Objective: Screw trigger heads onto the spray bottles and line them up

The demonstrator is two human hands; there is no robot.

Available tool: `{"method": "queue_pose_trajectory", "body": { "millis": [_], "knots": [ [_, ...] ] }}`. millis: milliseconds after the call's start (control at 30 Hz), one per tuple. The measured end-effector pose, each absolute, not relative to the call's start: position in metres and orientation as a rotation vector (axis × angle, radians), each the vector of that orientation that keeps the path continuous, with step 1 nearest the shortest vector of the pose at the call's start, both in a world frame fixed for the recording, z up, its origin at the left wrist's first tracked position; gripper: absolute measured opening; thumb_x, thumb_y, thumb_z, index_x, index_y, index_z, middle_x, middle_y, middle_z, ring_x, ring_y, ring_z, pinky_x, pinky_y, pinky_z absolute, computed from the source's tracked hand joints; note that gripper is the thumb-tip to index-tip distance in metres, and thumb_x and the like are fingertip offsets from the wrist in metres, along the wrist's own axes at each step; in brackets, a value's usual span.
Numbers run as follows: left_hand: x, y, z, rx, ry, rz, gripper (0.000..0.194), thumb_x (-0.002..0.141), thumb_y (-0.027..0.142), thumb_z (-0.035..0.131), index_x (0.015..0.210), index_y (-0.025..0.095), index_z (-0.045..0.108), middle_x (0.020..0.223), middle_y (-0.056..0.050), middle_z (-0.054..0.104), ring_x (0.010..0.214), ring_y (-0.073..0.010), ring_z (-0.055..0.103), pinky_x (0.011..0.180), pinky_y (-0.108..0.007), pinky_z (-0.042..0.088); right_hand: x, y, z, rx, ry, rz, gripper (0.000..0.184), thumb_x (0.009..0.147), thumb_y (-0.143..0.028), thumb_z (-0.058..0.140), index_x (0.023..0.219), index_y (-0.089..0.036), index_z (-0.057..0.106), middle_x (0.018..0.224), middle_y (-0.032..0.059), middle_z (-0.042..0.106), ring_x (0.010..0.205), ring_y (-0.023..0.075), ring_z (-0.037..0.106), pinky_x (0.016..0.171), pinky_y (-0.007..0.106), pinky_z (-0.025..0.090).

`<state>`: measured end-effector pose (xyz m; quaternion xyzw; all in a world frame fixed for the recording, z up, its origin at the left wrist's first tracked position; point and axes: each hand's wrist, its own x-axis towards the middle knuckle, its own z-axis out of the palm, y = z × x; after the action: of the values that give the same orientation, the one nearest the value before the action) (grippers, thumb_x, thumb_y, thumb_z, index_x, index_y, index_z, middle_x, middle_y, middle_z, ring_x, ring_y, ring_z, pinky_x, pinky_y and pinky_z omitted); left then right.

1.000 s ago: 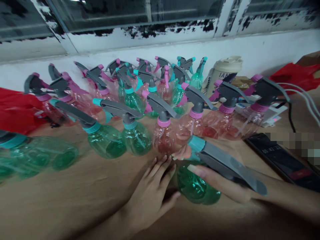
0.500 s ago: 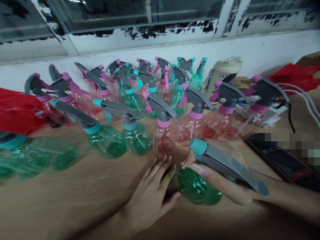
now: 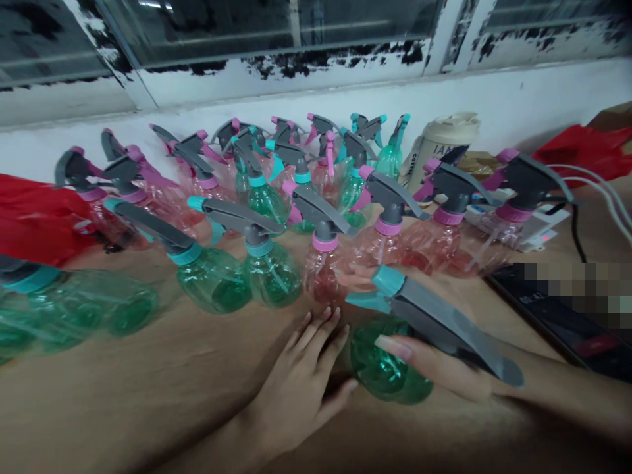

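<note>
Upright on the table near me is a green spray bottle with a grey head and teal nozzle and trigger. My right hand is around its neck from the right, the thumb lying in front. Behind the teal trigger, the fingers of that hand reach forward, partly hidden by the spray head. My left hand lies flat on the table just left of this bottle, fingers stretched out, holding nothing. Its fingertips are close to the base of a pink spray bottle. A green spray bottle stands left of that one.
Several more pink and green spray bottles fill the table towards the wall. A paper cup stands behind them. At right lie a phone, a white box with cables and a red bag; another red bag is far left.
The fingers of my right hand, curled in at the trigger half a second ago, are now stretched forward, and the teal trigger shows again. The spray head has shifted slightly. My left hand stays put.
</note>
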<state>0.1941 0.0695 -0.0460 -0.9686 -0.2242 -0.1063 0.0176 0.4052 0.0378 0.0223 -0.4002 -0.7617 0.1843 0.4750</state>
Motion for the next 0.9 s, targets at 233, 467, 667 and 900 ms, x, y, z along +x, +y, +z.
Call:
{"method": "queue_pose_trajectory", "body": {
  "millis": [233,467,667,900],
  "knots": [
    [0.1942,0.0690,-0.0452,-3.028,-0.708,-0.328,0.059,0.088,0.039,0.054,0.136,0.007,0.037,0.143,-0.018,0.038,0.134,-0.0300,0.030,0.104,-0.048,0.035,0.4045,0.0368,0.0210,-0.961,-1.783,0.541,0.024,0.077,-0.025,0.062,0.101,-0.024,0.057,0.085,0.0019,0.066,0.077,0.0174,0.065,0.068,0.031,0.054],
    [0.1924,0.0692,-0.0460,-3.052,-0.712,-0.308,0.057,0.089,0.039,0.053,0.134,0.006,0.038,0.142,-0.019,0.039,0.133,-0.0309,0.031,0.103,-0.050,0.036,0.4052,0.0378,0.0279,-0.938,-1.799,0.570,0.018,0.078,-0.017,0.060,0.093,-0.025,0.056,0.080,0.0003,0.063,0.072,0.0166,0.064,0.063,0.029,0.054],
    [0.1931,0.0689,-0.0456,-3.042,-0.714,-0.317,0.057,0.089,0.039,0.053,0.134,0.007,0.038,0.141,-0.019,0.040,0.134,-0.0307,0.031,0.103,-0.050,0.036,0.4040,0.0378,0.0270,-0.936,-1.787,0.561,0.013,0.080,-0.018,0.058,0.092,-0.022,0.057,0.078,0.0010,0.065,0.069,0.0158,0.064,0.059,0.029,0.053],
    [0.1943,0.0697,-0.0430,-3.039,-0.721,-0.300,0.058,0.088,0.039,0.054,0.134,0.008,0.039,0.143,-0.019,0.037,0.134,-0.0311,0.030,0.102,-0.049,0.037,0.4033,0.0358,0.0276,-0.973,-1.768,0.620,0.005,0.081,-0.020,0.058,0.084,-0.022,0.054,0.068,-0.0002,0.063,0.060,0.0158,0.062,0.051,0.028,0.048]
  ]
}}
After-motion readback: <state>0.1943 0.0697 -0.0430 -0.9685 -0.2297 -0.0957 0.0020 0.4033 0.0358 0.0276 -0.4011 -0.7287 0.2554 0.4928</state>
